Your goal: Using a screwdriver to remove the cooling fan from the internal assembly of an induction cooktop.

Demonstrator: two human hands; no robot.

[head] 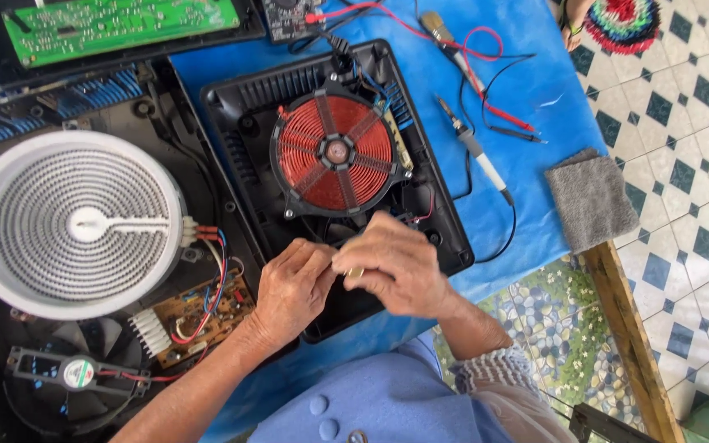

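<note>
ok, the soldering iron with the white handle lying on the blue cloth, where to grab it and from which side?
Grip the soldering iron with the white handle at mid-handle, coming from above on its right, open-cloth side. It lies flat and slanted, metal tip toward the upper left and black cord trailing from the lower right end. The red and black probe leads cross close to the tip end, so keep the grip low on the handle, clear of the tip.

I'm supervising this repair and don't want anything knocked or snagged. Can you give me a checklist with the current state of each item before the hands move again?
1. Both hands over the open cooker base: ok; left hand and right hand meet at its near edge.
2. Small part pinched between them: cannot tell what it is.
3. Copper coil uncovered, untouched: ok.
4. Red probe lead clear of the hands: ok.
5. Soldering iron lying apart on the blue cloth: ok.
6. Power off: cannot tell.
</note>
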